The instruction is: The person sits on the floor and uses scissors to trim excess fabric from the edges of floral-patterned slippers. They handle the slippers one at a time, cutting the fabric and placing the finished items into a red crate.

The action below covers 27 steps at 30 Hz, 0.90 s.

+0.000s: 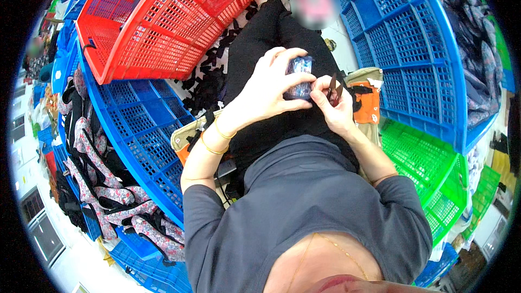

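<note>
Above my lap, my left hand [267,84] curves its fingers and thumb round a small, shiny, dark blue and clear bundle [299,91] that looks wrapped in plastic. My right hand [337,113] is close against the bundle's right side. Between its fingers is a thin, dark reddish-brown pointed piece [335,92], possibly small snips; its kind is not plain. Black trousers [260,49] lie beneath both hands.
A red crate [163,27] leans at the upper left above a blue crate [146,135]. Another tall blue crate [401,38] stands on the right, over a green crate [412,154]. Flower-patterned straps [103,184] heap at the left. Black scraps [203,76] litter the floor.
</note>
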{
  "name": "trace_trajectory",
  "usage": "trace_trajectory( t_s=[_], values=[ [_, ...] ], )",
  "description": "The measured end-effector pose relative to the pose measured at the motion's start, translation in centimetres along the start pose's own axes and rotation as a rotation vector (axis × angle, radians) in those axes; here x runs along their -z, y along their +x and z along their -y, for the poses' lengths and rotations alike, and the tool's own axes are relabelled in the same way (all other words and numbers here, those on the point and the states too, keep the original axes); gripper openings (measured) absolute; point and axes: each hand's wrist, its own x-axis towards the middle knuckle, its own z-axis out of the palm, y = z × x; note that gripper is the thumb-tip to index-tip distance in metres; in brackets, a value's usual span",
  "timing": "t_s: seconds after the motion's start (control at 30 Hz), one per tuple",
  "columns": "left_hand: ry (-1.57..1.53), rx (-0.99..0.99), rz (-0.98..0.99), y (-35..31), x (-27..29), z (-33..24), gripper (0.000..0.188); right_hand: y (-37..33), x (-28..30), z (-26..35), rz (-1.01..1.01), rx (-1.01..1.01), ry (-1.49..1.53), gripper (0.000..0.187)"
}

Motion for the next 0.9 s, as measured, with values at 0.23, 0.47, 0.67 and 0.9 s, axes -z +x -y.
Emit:
trace_trajectory(
  t_s=[0.23, 0.47, 0.67, 0.9],
  values=[
    [-0.015, -0.048, -0.143, 0.0, -1.3, -1.1, 0.013, 0.3, 1.1, 0.4, -0.082, 0.38, -0.289, 0.014],
    [-0.251, 0.121, -0.22, -0.2, -0.8, 0.4, 0.008, 1.2, 4.1, 0.3, 0.17, 0.36, -0.601, 0.036],
    [-0.219, 0.092, -0.261, 0.0, -1.3, -0.3, 0.009, 0.8, 2.0, -0.8, 0.091, 0.293, -0.479, 0.029],
    [-0.237, 0.302, -0.373, -3.3, 1.5, 0.8, 0.008, 0.7, 2.8, -3.3, -0.107, 0.014, -0.114, 0.025]
  ],
)
